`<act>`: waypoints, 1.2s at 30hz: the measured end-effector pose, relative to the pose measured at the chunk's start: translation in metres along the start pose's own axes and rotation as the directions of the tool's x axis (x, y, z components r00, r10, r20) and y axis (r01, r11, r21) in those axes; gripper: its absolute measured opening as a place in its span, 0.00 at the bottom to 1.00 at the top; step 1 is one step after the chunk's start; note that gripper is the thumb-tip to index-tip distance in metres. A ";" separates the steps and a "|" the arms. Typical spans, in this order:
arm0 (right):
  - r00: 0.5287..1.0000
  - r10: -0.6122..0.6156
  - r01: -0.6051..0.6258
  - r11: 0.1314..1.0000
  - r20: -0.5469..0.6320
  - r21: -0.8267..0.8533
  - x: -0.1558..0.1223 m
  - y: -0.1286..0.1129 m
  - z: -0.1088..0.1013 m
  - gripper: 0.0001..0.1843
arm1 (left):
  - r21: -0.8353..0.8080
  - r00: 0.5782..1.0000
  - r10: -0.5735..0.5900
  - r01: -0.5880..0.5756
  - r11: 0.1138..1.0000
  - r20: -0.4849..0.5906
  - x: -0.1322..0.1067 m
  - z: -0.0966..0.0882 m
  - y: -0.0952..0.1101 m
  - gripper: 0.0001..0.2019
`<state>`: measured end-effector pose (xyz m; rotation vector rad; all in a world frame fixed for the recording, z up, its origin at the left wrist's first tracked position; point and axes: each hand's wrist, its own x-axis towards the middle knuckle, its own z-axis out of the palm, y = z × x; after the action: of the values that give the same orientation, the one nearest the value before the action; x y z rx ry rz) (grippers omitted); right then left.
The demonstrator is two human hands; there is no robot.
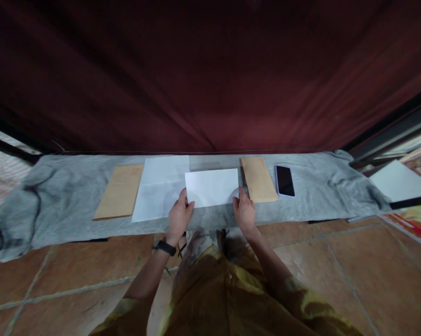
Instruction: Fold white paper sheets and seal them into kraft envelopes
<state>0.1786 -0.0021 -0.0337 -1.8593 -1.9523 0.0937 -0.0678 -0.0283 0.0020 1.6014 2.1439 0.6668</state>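
Note:
A folded white sheet of paper (212,186) lies on a grey cloth (73,200) spread on the floor. My left hand (178,215) pinches its near left corner, thumb on top. My right hand (244,211) grips its near right corner the same way. A larger white sheet (159,186) lies flat just left of it, partly under the folded one. A brown envelope (120,191) lies further left. Another brown envelope (258,178) lies to the right of the folded sheet.
A black phone (285,180) lies on the cloth right of the second envelope. A dark red curtain (210,79) hangs behind the cloth. More white paper (397,179) and printed sheets sit at the far right. Brown floor tiles (336,261) lie in front.

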 end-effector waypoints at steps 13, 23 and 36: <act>1.000 0.000 0.000 1.000 0.031 -0.001 0.006 -0.006 0.003 0.25 | 0.071 0.999 -0.040 0.039 0.997 0.008 -0.001 0.002 0.007 0.30; 1.000 -0.015 0.015 0.999 0.005 -0.038 0.001 -0.009 -0.001 0.24 | 0.159 0.997 -0.067 0.062 0.985 0.024 0.000 0.003 0.011 0.28; 0.960 -0.281 0.231 0.824 0.019 0.517 0.032 -0.070 0.017 0.25 | 0.213 0.896 0.443 -0.430 0.877 -0.016 0.007 0.058 0.053 0.30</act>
<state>0.1067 0.0264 -0.0163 -1.2556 -1.9731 0.5709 0.0044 -0.0008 -0.0147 2.2440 1.9539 0.6489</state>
